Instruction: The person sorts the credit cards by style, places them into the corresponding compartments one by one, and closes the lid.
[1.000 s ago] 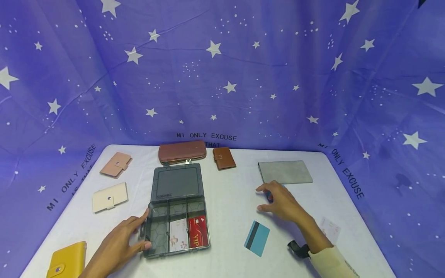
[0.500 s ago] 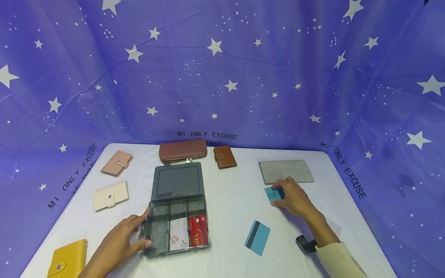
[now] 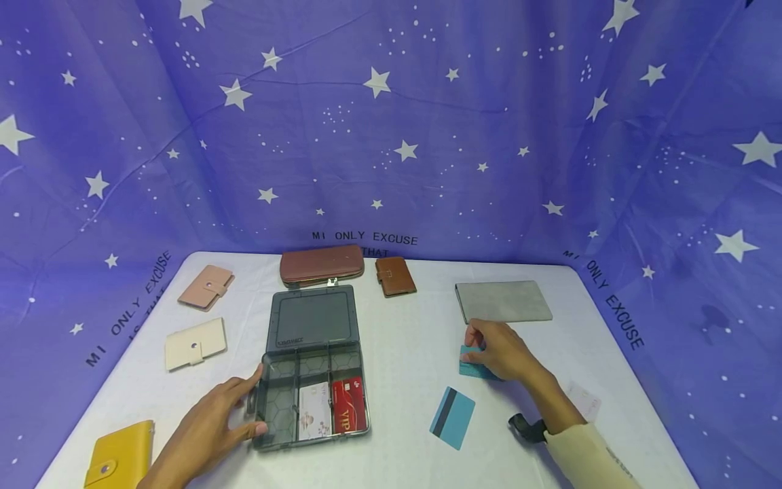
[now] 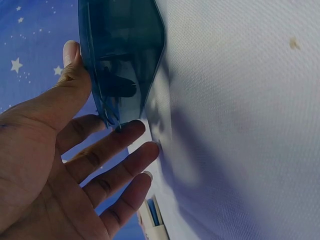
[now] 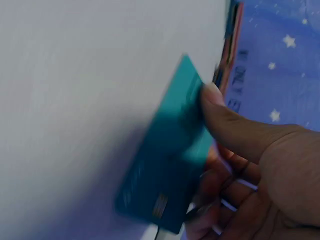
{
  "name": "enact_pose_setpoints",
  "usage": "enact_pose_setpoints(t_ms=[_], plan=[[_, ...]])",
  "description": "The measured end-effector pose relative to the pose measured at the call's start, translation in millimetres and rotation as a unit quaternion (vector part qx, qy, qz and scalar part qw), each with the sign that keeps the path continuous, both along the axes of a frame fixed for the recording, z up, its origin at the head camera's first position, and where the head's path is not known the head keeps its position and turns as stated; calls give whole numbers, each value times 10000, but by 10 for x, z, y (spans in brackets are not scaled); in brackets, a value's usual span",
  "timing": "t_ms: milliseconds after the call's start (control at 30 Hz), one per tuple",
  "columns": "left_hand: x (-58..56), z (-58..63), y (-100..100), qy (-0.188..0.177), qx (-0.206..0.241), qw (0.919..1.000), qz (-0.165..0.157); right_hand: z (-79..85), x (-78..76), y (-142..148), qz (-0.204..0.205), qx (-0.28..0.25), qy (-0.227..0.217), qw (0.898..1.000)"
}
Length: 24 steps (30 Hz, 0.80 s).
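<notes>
A dark translucent divided plastic box [image 3: 281, 407] lies with its lid [image 3: 313, 319] laid back. One compartment holds a white floral card [image 3: 314, 411], the one to its right a red VIP card [image 3: 349, 406]. My left hand [image 3: 204, 424] touches the box's left side with thumb and fingertips; in the left wrist view its fingers [image 4: 127, 197] are spread and loosely bent. With my right hand [image 3: 504, 350] I pinch a teal chip card [image 5: 165, 145], tilted above the table. Another teal card [image 3: 453, 418], black stripe up, lies in front of that hand.
A grey wallet [image 3: 504, 301] lies beyond my right hand. Behind the box are a maroon zip wallet [image 3: 322, 265] and a brown card holder [image 3: 396, 276]. Pink [image 3: 206, 286], cream [image 3: 195, 344] and yellow card holders [image 3: 119, 455] lie left. A pale card [image 3: 583, 402] sits right.
My right hand took hold of the teal card near the grey wallet, and has turned it and drawn it slightly nearer. My left hand stays at the box.
</notes>
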State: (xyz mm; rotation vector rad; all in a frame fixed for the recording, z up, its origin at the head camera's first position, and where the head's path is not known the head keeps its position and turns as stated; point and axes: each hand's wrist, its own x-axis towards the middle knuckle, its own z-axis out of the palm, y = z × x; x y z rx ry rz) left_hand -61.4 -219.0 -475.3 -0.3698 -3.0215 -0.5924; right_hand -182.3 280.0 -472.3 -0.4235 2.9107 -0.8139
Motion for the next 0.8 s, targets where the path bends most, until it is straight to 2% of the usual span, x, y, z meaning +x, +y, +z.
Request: enact_pose_setpoints(t_ms=[133, 267, 400, 467, 667, 800], plan=[[-1, -2, -4, 45, -12, 10000, -27, 62, 68, -263, 459, -780, -55, 9959], [-10, 2, 3, -7, -23, 10000, 0, 103, 146, -581, 887, -1453, -104, 9853], [-18, 4, 13, -66, -37, 10000, 18, 144, 233, -942, 1076, -2016, -390, 9728], [-15, 3, 16, -61, -31, 10000, 6, 159, 279, -1139, 1129, -2378, -685, 9623], [-5, 7, 10, 16, -17, 10000, -11, 141, 395, -1707, 1258, -3370, -1564, 9199], [-6, 7, -2, -3, -23, 10000, -7, 125, 442, -2014, 1375, -3607, -1849, 9038]])
